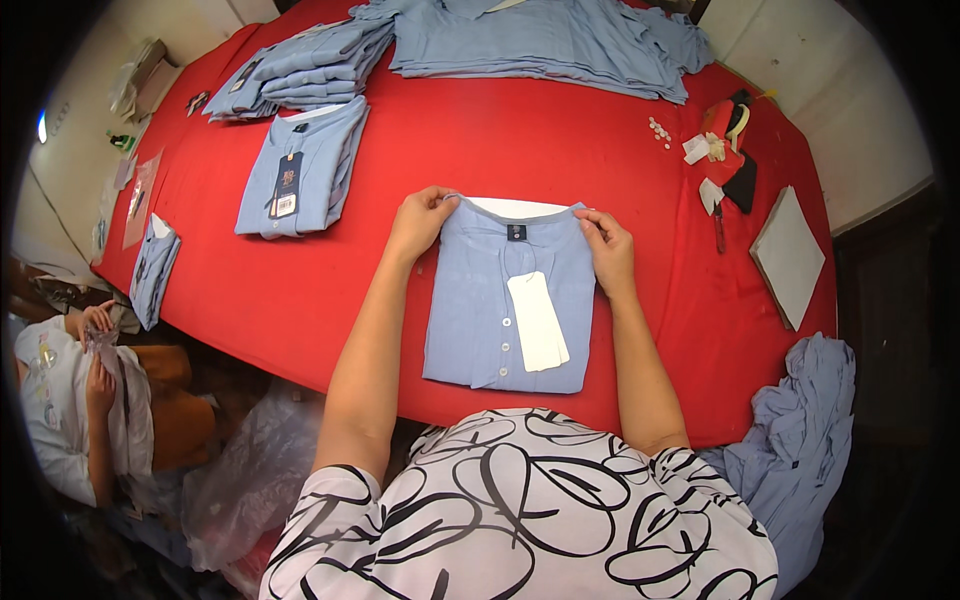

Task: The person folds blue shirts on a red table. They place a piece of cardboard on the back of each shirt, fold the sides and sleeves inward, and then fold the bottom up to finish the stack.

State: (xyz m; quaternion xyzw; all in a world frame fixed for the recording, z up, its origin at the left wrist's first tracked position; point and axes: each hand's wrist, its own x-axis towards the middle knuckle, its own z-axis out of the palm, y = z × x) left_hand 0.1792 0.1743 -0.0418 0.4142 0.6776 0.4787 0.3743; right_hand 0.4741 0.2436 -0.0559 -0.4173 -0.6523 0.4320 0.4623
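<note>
A folded light-blue shirt [470,290] lies flat on the red-covered table right in front of me. White card shows inside its neckline, and a blank white hang tag [538,322] rests over the front beside a row of buttons. My left hand [424,218] pinches the shirt's upper left corner at the collar. At the opposite upper corner, my right hand [608,248] grips the fabric between thumb and fingers.
Folded shirts [310,170] with a dark tag and a stack [320,75] sit far left; unfolded shirts [540,40] lie at the back. White boards [788,255] and small tools are at right. Crumpled shirts [795,440] hang nearby. Another person [85,400] handles clear plastic at left.
</note>
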